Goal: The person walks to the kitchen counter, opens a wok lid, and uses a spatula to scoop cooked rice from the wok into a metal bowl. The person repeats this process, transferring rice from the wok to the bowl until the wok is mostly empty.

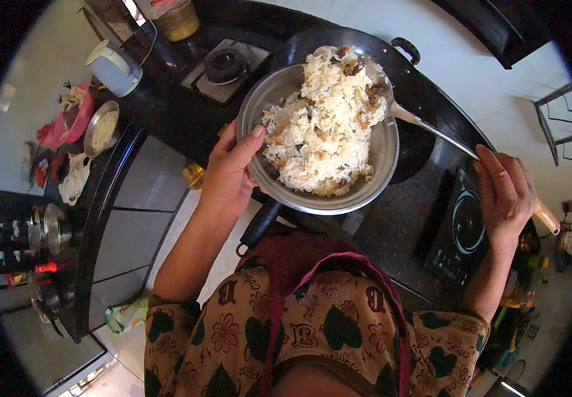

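Observation:
My left hand grips the left rim of a round metal bowl, thumb over the edge and fingers underneath. A heap of cooked rice with brown pieces in it fills much of the bowl and rises above its far rim. In my right hand, fingers closed round the handle, is a long metal spatula with a wooden end. Its head meets the rice at the right side and is partly hidden by it. Behind and beneath the bowl shows a dark wok, with a long black handle pointing toward me.
A gas burner lies left of the wok, an induction cooktop to the right. On the left counter stand a grey-blue jug-like appliance and a metal pan. A plastic tub sits at the back.

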`<move>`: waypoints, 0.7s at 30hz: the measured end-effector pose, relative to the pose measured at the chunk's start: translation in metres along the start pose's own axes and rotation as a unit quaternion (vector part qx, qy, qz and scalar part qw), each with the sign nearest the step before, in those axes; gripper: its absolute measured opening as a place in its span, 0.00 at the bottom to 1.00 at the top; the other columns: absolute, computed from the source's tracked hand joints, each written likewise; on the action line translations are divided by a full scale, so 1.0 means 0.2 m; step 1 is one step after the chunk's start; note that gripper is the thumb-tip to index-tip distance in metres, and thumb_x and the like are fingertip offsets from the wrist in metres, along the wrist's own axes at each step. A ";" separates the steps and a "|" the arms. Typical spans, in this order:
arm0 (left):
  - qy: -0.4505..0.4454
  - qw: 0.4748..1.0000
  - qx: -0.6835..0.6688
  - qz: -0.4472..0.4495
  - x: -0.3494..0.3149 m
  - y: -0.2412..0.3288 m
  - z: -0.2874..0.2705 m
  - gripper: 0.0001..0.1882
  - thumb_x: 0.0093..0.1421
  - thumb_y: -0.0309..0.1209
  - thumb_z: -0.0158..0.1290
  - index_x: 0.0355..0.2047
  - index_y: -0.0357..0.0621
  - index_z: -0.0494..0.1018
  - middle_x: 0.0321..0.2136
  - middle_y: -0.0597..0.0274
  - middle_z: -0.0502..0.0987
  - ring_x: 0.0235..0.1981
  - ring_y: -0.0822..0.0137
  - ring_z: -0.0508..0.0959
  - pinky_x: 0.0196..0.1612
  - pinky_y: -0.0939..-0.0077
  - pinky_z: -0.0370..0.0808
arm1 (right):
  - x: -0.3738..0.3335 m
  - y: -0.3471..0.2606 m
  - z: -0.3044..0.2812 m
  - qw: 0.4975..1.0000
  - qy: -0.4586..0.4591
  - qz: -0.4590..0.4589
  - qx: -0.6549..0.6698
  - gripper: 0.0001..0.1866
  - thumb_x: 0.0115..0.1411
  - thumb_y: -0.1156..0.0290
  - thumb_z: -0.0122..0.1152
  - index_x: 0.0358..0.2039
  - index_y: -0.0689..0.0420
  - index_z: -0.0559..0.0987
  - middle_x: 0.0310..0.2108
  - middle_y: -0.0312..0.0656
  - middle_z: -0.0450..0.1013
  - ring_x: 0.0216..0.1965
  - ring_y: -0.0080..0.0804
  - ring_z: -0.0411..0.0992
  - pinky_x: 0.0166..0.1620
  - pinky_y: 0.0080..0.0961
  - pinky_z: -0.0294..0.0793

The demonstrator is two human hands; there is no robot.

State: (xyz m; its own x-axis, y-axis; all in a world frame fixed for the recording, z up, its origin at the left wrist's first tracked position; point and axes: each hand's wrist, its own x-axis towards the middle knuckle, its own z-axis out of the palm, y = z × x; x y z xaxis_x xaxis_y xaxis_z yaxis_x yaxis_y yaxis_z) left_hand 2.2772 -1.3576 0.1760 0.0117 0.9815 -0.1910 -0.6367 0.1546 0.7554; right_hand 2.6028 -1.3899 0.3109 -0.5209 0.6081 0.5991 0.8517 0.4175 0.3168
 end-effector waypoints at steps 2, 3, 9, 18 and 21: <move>-0.010 1.000 0.003 0.011 0.00 0.00 0.01 0.20 0.58 0.30 0.54 0.51 0.42 0.66 0.40 0.63 0.76 0.37 0.73 0.78 0.34 0.79 0.78 | -0.02 -0.01 -0.03 1.000 0.004 -0.006 -0.018 0.13 0.44 0.77 0.67 0.34 0.54 0.80 0.27 0.39 0.74 0.27 0.34 0.72 0.27 0.28 0.71; -0.020 1.000 0.006 0.016 0.00 0.00 0.01 0.21 0.58 0.30 0.54 0.51 0.42 0.66 0.41 0.62 0.75 0.38 0.73 0.78 0.35 0.79 0.77 | -0.03 -0.01 -0.03 1.000 0.006 -0.008 -0.028 0.13 0.44 0.77 0.67 0.34 0.54 0.80 0.27 0.39 0.74 0.26 0.34 0.72 0.27 0.28 0.71; -0.046 0.999 0.006 0.004 0.00 -0.02 0.02 0.21 0.58 0.29 0.54 0.52 0.41 0.66 0.43 0.62 0.75 0.42 0.72 0.76 0.42 0.77 0.76 | -0.08 -0.04 -0.06 0.992 -0.059 0.095 0.064 0.11 0.46 0.76 0.66 0.32 0.55 0.80 0.26 0.41 0.74 0.26 0.36 0.73 0.28 0.29 0.72; -0.078 0.997 0.016 -0.014 0.00 -0.06 0.02 0.22 0.59 0.29 0.53 0.53 0.42 0.65 0.44 0.63 0.74 0.43 0.73 0.76 0.42 0.78 0.75 | -0.03 -0.04 -0.23 0.998 -0.027 0.010 -0.053 0.13 0.43 0.78 0.67 0.33 0.57 0.80 0.26 0.40 0.74 0.26 0.34 0.73 0.28 0.27 0.72; -0.075 0.997 0.021 -0.008 0.00 -0.07 0.00 0.22 0.58 0.29 0.53 0.53 0.42 0.65 0.44 0.63 0.74 0.42 0.73 0.75 0.43 0.78 0.75 | -0.04 -0.04 -0.25 0.995 -0.008 -0.023 -0.099 0.14 0.42 0.77 0.68 0.33 0.56 0.81 0.27 0.39 0.74 0.26 0.33 0.73 0.28 0.27 0.71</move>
State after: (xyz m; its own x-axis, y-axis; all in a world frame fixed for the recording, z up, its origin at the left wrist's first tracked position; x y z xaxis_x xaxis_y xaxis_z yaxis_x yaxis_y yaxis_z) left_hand 2.2865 -1.3599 0.1653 0.1385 0.9844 -0.1090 -0.6036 0.1711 0.7787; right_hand 2.6019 -1.4321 0.3412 -0.5584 0.6035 0.5692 0.8212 0.3046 0.4826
